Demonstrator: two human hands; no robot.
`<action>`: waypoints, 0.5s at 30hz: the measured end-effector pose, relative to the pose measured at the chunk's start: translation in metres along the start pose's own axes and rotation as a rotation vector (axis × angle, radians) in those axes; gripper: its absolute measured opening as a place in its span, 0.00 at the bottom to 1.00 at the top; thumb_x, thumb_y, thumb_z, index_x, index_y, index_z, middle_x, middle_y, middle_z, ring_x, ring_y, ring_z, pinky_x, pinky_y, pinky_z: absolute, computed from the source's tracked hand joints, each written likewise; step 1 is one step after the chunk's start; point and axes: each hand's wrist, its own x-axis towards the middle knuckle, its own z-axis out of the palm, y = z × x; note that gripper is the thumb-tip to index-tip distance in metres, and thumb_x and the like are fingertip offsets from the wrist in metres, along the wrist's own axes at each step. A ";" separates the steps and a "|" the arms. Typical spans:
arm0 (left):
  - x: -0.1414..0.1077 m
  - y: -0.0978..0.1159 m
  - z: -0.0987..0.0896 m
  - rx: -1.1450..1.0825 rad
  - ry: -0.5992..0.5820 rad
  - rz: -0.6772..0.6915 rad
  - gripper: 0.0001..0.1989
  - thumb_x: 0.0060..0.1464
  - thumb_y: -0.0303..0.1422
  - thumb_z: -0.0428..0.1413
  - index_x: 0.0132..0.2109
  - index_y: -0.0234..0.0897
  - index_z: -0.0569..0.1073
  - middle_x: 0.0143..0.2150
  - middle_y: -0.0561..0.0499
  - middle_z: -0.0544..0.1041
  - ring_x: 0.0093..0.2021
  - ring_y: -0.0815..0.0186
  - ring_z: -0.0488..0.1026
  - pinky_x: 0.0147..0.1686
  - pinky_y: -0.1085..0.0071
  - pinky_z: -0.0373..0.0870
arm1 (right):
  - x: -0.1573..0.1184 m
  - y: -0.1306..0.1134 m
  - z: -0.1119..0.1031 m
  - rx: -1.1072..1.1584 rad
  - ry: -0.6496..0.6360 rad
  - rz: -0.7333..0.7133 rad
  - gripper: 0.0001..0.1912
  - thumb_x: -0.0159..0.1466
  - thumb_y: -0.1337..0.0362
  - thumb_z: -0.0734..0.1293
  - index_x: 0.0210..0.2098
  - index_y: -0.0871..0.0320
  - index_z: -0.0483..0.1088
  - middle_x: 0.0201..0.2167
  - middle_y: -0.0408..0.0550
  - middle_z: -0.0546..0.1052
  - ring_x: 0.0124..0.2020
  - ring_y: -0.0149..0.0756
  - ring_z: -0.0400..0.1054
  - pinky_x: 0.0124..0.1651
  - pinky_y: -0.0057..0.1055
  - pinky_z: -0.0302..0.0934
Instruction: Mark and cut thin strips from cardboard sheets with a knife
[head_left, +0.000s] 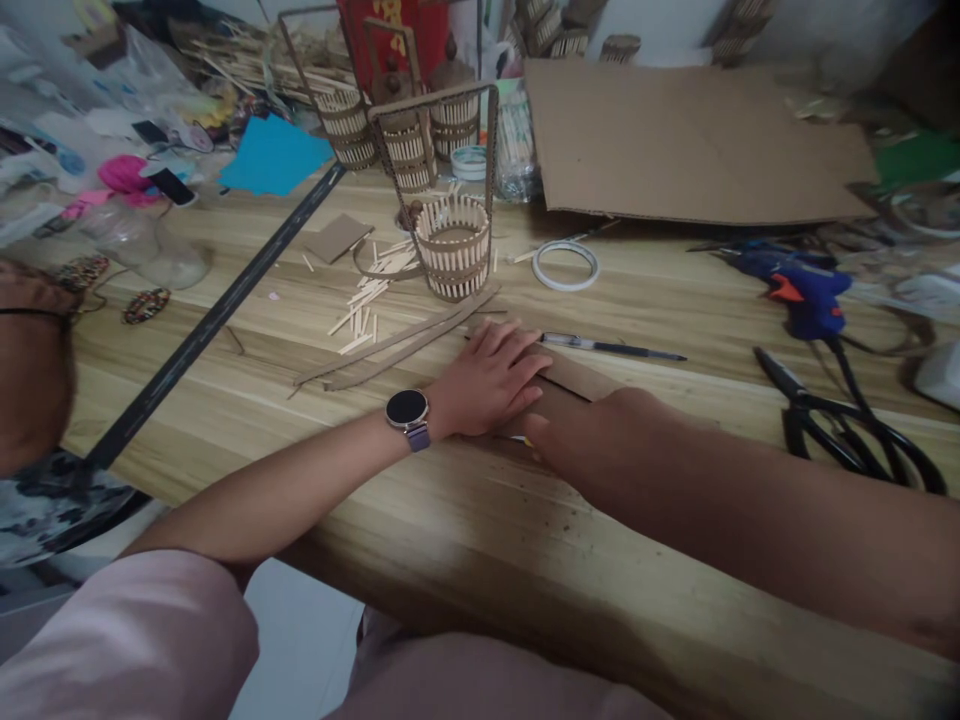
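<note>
My left hand (487,380), with a watch on its wrist, lies flat with fingers stretched over a brown cardboard piece (577,374) on the table. Close against it, my right hand (581,425) is closed, its fingertips low over the cardboard. A small yellow bit shows under those fingers; what they hold is mostly hidden. A dark line runs along the cardboard between the hands. Just beyond lies a pen (607,346). Thin cardboard strips (405,340) are left of my left hand, and a small stick basket with a tall handle (452,245) stands behind them.
Black scissors (840,430) and a blue glue gun (810,295) lie at the right. A tape roll (566,265), loose sticks (379,285) and a large cardboard sheet (697,140) are farther back. Another person's arm (34,370) is at the left edge.
</note>
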 end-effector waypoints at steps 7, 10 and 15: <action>-0.002 -0.002 -0.003 -0.016 0.000 0.050 0.22 0.73 0.40 0.47 0.64 0.33 0.71 0.70 0.36 0.66 0.73 0.41 0.56 0.71 0.36 0.47 | 0.002 0.002 -0.001 -0.104 -0.172 0.010 0.16 0.68 0.70 0.64 0.51 0.55 0.77 0.47 0.56 0.82 0.36 0.44 0.79 0.27 0.32 0.59; -0.003 -0.002 -0.003 -0.027 -0.010 0.053 0.22 0.73 0.41 0.47 0.65 0.34 0.70 0.71 0.36 0.66 0.73 0.41 0.55 0.71 0.35 0.47 | 0.001 0.004 0.003 -0.112 -0.189 0.008 0.17 0.68 0.72 0.62 0.51 0.55 0.77 0.38 0.54 0.83 0.32 0.44 0.78 0.27 0.33 0.57; -0.003 -0.003 -0.001 -0.036 -0.019 0.051 0.23 0.72 0.42 0.47 0.65 0.35 0.70 0.71 0.36 0.65 0.74 0.42 0.55 0.71 0.34 0.45 | -0.001 0.005 0.003 -0.088 -0.186 0.006 0.19 0.65 0.75 0.62 0.50 0.55 0.77 0.30 0.50 0.81 0.28 0.43 0.76 0.26 0.34 0.55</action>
